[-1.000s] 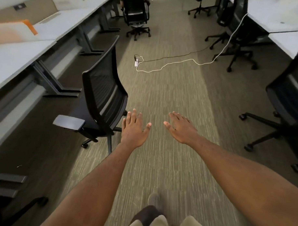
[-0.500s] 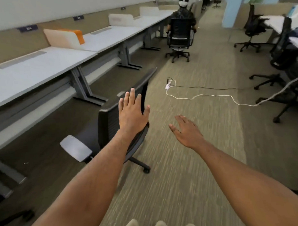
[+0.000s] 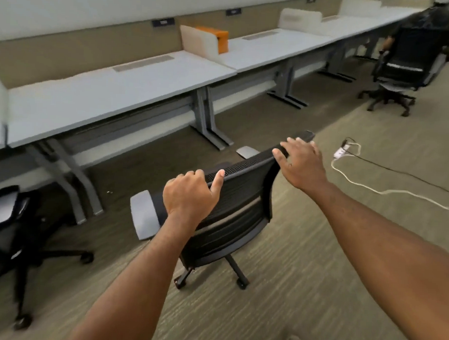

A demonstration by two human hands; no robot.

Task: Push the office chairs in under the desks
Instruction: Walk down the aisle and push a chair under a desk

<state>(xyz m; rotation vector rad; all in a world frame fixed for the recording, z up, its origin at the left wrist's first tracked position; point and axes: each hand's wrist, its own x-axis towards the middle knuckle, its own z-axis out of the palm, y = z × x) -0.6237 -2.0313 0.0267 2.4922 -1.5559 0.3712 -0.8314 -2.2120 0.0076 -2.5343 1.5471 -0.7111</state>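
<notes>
1. Worktop row (image 3: 124, 90): long run of pale worktops w/ grey legs stood well ahead of both grips, beyond a strip of dark floor. The bay straight past the grips looked free for the chair.
2. Office chair (image 3: 237, 208): black mesh back, pale armrests, on castors; it sat directly under the grips, back edge toward the person, seat facing the worktop but apart from it, not yet under. It stood angled to the worktop edge, not square.
3. Second chair (image 3: 10, 228): dark, far to the left of the left grip, partly under the next bay.
4. Occupied chair (image 3: 405, 64): far off beyond the right grip, someone seated in it; blurred.
5. Left hand (image 3: 189, 194): grip closed over the top rim of the chair back, fingers curled over the far side, thumb along the near edge.
6. Right hand (image 3: 304, 162): laid on the rim further along, fingers draped over it, thumb at the edge; looser, not clearly clamped, so I'd call it resting rather than gripping.
7. White cable (image 3: 370, 187) + power strip (image 3: 342, 152): on the carpet just right of the right grip.
8. Risks, as I judge: uneven push from a firm left and loose right could swivel the chair, so an armrest hits a worktop leg (image 3: 207, 118) or the edge. Castors drifting right could snag the cable. Pushing high on the back could tip it if a castor catches where the carpet meets the dark floor.
</notes>
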